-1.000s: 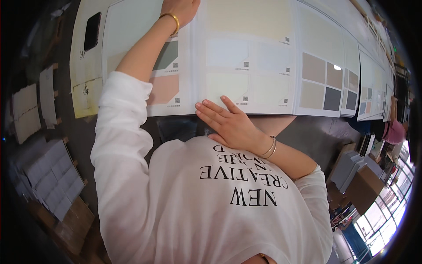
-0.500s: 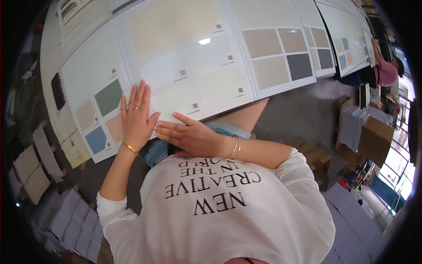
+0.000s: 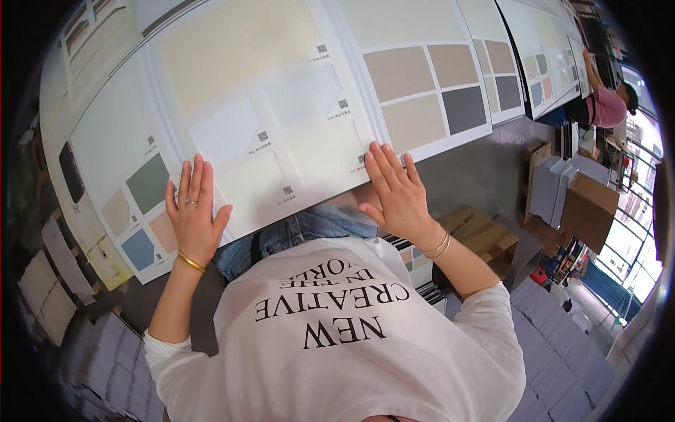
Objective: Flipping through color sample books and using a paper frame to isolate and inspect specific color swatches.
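A large folding colour sample board [image 3: 320, 151] lies spread open on the table before me, with cream and pale swatches on its middle panel. My left hand [image 3: 193, 211] rests flat beside the left fold, fingers stretched out, partly covering a peach swatch [image 3: 161, 228]. Green [image 3: 148, 184] and blue [image 3: 138, 250] swatches show to its left. At the right fold, near the board's front edge, my right hand [image 3: 399, 191] lies palm down with its fingers extended. Taupe swatches and a dark grey swatch [image 3: 465, 110] fill the right panel. Neither hand holds anything.
A black phone [image 3: 71, 172] lies left of the board. More sample boards [image 3: 503, 77] continue along the table to the right, where a person in pink [image 3: 609, 107] stands. Cardboard boxes [image 3: 594, 211] and stacked pale sheets [image 3: 559, 344] stand on the floor at right.
My right hand has moved from beside my left hand rightward to the right fold. My left hand has shifted slightly left and nearer to me, still flat on the board.
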`<state>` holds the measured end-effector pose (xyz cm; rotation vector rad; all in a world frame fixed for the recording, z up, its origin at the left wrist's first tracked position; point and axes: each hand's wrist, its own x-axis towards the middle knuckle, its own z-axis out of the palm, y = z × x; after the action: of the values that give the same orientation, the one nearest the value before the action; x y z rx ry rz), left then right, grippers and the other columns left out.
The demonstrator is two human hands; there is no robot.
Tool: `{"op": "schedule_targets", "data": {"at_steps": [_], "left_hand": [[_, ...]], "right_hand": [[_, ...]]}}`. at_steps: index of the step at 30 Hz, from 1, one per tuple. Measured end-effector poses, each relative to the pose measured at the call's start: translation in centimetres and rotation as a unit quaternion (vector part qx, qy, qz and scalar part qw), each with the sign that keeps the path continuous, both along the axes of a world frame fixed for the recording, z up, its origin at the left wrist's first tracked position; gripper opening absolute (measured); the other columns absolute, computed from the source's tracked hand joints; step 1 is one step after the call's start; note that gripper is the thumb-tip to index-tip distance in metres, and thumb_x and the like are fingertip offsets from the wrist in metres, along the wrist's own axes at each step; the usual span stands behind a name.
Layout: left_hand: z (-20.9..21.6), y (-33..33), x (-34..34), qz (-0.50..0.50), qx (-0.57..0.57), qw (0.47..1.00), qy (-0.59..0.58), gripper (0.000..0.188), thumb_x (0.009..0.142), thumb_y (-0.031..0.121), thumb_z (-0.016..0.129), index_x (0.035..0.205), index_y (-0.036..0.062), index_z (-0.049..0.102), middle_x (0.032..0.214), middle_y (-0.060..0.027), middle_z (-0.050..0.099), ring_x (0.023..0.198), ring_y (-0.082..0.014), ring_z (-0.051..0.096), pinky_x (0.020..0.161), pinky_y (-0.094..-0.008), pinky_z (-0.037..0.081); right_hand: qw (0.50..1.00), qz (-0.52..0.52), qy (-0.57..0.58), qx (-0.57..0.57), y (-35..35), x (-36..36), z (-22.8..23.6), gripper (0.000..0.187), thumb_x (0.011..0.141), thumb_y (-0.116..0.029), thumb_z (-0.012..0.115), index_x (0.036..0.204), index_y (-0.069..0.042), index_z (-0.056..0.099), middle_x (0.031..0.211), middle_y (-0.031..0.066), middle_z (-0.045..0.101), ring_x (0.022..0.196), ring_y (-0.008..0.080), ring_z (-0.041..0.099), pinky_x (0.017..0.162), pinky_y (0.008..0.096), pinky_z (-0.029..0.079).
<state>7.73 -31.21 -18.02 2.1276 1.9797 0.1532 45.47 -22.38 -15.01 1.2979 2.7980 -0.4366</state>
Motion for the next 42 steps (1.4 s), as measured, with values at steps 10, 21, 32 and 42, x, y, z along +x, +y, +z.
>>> {"op": "schedule_targets", "data": {"at_steps": [10,21,32,42], "left_hand": [[0.6,-0.1,0.3,0.012,-0.019,1.000,-0.011,0.080,0.087,0.039,0.066,0.154,0.0085,0.037,0.164,-0.0055,0.030,0.151,-0.0264,0.026,0.121,-0.0527,0.012],[0.7,-0.2,0.3,-0.001,-0.004,1.000,-0.026,0.078,0.084,0.035,0.067,0.152,0.0063,0.040,0.161,-0.0089,0.035,0.149,-0.0288,0.032,0.120,-0.0524,0.015],[0.7,-0.1,0.8,0.014,0.033,0.999,-0.029,0.072,0.089,0.035,0.066,0.151,0.0079,0.041,0.162,-0.0053,0.035,0.148,-0.0259,0.033,0.119,-0.0520,0.018],[0.6,0.0,0.9,0.018,0.029,0.999,-0.022,0.071,0.091,0.039,0.064,0.151,0.0085,0.042,0.160,-0.0050,0.037,0.147,-0.0259,0.034,0.118,-0.0538,0.020]], "right_hand": [[0.982,0.078,0.049,0.164,19.2,-10.1,-3.2,0.075,0.100,-0.054,0.044,0.151,0.001,0.036,0.158,0.0162,0.037,0.148,0.0309,0.032,0.121,0.0480,0.023],[0.997,0.006,-0.004,0.076,31.9,-18.2,-2.3,0.072,0.104,-0.047,0.031,0.155,0.003,0.025,0.163,0.0199,0.026,0.153,0.0329,0.018,0.125,0.0481,0.013],[0.975,0.069,0.103,0.182,20.6,-18.6,-5.6,0.068,0.102,-0.052,0.037,0.158,-0.015,0.030,0.166,0.0130,0.021,0.155,0.0297,0.014,0.120,0.0623,0.007],[0.969,0.157,0.172,0.078,9.7,-30.7,-5.4,0.066,0.103,-0.051,0.035,0.156,-0.013,0.034,0.165,0.0108,0.026,0.154,0.0273,0.017,0.121,0.0622,0.002]]}}
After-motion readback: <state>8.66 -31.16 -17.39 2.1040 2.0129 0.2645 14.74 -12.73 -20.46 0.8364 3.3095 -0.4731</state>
